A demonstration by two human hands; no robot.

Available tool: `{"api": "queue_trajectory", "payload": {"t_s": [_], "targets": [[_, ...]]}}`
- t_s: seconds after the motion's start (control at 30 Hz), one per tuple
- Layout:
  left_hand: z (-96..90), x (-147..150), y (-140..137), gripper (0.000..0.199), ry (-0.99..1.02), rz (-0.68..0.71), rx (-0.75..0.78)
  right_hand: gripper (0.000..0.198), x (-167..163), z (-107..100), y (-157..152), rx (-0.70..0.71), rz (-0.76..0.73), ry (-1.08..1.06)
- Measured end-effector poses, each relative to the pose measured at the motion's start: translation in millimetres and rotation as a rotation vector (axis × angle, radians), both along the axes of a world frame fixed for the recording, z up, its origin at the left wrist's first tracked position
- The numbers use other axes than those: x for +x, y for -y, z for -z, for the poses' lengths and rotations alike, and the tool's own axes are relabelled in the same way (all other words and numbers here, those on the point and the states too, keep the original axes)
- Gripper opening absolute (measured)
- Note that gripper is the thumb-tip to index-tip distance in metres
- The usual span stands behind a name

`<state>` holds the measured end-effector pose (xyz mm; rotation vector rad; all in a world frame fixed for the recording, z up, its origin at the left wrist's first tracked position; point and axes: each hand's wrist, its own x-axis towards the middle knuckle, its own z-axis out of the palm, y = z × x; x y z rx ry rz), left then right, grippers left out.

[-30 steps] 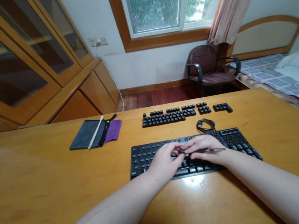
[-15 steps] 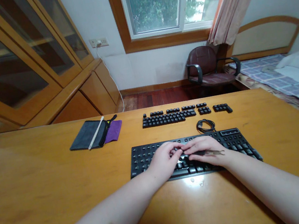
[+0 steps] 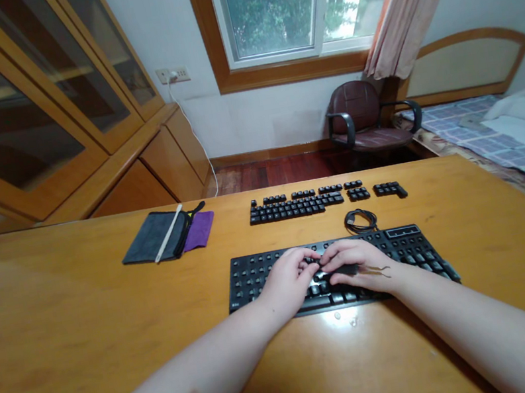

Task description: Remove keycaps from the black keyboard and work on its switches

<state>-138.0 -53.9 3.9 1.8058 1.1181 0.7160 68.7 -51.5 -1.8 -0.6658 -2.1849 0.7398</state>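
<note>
A black keyboard (image 3: 251, 280) lies on the desk with keycaps gone from its left and upper areas; caps stand in its lower middle and right part. Over its middle, my left hand (image 3: 291, 280) is closed, thumb and fingers bent together; whatever it pinches is too small to tell. My right hand (image 3: 354, 263) meets it fingertip to fingertip. Tucked between thumb and palm there is a wire keycap puller (image 3: 351, 269), black-handled, its two thin metal prongs pointing back toward the wrist. My hands hide the keys beneath them.
Removed keycaps (image 3: 289, 209) lie in rows behind the keyboard. Between them and it sits a coiled USB cable (image 3: 361, 221). Left of these are a dark zip pouch (image 3: 148, 237) with a pale stick (image 3: 168, 234) across it, and a purple cloth (image 3: 200, 229).
My right fingers have shifted slightly and curl a bit more. The puller's prongs show more clearly and sit slightly farther left. My left hand stays nearly in place.
</note>
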Motion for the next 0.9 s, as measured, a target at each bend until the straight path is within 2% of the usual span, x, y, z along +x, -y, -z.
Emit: {"api": "queue_trajectory", "payload": {"t_s": [0.3, 0.63, 0.77, 0.9], "targets": [[-3.1, 0.4, 0.7, 0.017, 0.031, -0.024, -0.011, 0.013, -1.9, -8.5, 5.4, -0.036, 0.038, -0.025], [0.2, 0.8, 0.2, 0.017, 0.069, -0.057, -0.016, 0.01, -1.0, -9.0, 6.0, 0.025, 0.119, -0.053], [-1.2, 2.2, 1.0, 0.017, 0.046, -0.082, -0.046, 0.01, 0.0, -10.1, 6.7, 0.043, 0.151, -0.064], [-1.8, 1.8, 1.3, 0.02, 0.006, -0.073, -0.009, 0.01, -0.1, -10.9, 7.1, 0.051, 0.162, -0.073]]}}
